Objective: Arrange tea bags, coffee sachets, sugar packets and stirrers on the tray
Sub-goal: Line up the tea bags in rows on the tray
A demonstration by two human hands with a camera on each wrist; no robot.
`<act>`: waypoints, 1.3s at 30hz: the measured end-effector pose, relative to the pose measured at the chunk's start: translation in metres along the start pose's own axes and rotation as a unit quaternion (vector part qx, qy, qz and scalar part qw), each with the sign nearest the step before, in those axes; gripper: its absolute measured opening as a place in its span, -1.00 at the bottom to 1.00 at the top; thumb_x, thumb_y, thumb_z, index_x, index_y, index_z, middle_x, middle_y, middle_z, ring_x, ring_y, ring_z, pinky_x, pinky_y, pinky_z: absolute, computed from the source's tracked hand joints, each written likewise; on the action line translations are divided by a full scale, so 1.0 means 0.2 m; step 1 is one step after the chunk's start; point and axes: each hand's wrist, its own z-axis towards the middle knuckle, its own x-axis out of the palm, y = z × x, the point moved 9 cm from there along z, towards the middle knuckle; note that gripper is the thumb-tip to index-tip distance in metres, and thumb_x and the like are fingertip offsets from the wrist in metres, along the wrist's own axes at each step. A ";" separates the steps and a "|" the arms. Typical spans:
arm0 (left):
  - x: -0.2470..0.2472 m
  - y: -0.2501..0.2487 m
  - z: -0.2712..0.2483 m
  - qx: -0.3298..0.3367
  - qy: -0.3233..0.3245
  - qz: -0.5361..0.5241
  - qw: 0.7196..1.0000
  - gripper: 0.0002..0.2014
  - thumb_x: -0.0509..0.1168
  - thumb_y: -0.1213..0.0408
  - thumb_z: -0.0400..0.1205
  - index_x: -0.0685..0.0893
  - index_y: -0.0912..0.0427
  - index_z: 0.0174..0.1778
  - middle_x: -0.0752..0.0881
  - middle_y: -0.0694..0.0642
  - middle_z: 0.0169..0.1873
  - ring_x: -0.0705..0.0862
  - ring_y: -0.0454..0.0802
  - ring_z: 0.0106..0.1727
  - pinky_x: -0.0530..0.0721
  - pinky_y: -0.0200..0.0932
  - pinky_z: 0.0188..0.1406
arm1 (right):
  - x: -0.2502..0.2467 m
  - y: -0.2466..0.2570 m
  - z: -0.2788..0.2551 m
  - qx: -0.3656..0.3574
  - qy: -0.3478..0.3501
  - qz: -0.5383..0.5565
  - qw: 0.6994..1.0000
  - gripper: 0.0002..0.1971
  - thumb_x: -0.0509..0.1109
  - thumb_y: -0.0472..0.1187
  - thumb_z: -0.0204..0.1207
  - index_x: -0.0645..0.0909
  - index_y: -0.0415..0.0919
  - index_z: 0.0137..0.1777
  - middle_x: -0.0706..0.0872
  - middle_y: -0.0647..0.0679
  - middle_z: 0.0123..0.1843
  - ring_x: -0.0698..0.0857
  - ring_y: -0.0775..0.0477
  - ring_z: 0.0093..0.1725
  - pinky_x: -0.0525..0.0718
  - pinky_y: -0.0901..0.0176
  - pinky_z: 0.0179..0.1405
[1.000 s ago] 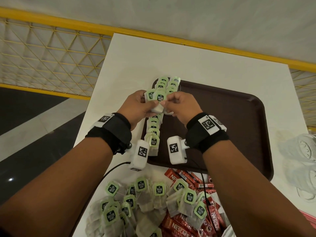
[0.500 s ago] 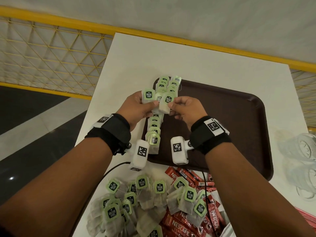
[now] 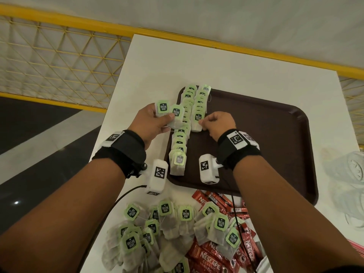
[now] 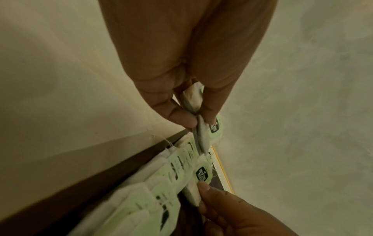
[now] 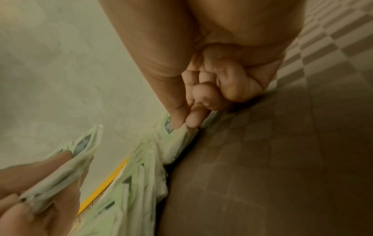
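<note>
Yellow mesh railing fills the upper left, beside a white rectangular table at centre carrying a dark brown plastic tray. Left hand, left of centre, grips two green-tagged tea bags between thumb and fingers. Right hand, fingers curled, pinches one tea bag at the tray's second row.

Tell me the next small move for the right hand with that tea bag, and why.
Probably lay it flat and let go. The right hand pinches a tea bag at the near end of the shorter second row on the tray, so it is nearly placed. The left hand holds two more tea bags ready to pass.
</note>
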 end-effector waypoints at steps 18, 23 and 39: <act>0.11 -0.01 -0.03 -0.045 0.021 -0.028 0.998 -0.84 0.17 0.35 0.76 0.60 0.29 0.18 0.75 0.32 0.12 0.77 0.09 0.05 0.76 -0.07 0.05 | 0.01 0.12 -0.14 -0.069 0.054 0.113 0.990 -0.94 0.43 -0.26 0.59 0.67 -0.26 -0.07 0.74 -0.05 -0.30 0.58 0.17 -0.51 0.51 0.42 -0.53; 0.07 -0.02 -0.07 -0.059 0.014 -0.027 0.998 -0.82 0.09 0.32 0.79 0.56 0.18 -0.07 0.74 0.36 0.12 0.74 0.19 0.09 0.73 0.03 0.11 | 0.03 0.05 -0.11 -0.062 0.066 0.007 0.996 -0.93 0.41 -0.20 0.61 0.64 -0.20 -0.06 0.73 -0.07 -0.26 0.57 0.11 -0.48 0.52 0.43 -0.50; 0.05 -0.05 -0.09 0.045 -0.010 0.126 0.991 -0.87 0.39 0.26 0.65 0.70 0.26 -0.02 0.75 0.36 -0.01 0.70 -0.06 -0.16 0.68 -0.33 -0.38 | -0.04 0.11 -0.14 -0.081 0.013 0.025 0.996 -0.79 0.43 -0.03 0.58 0.69 -0.17 -0.13 0.74 -0.03 -0.17 0.64 0.05 -0.30 0.65 0.17 -0.30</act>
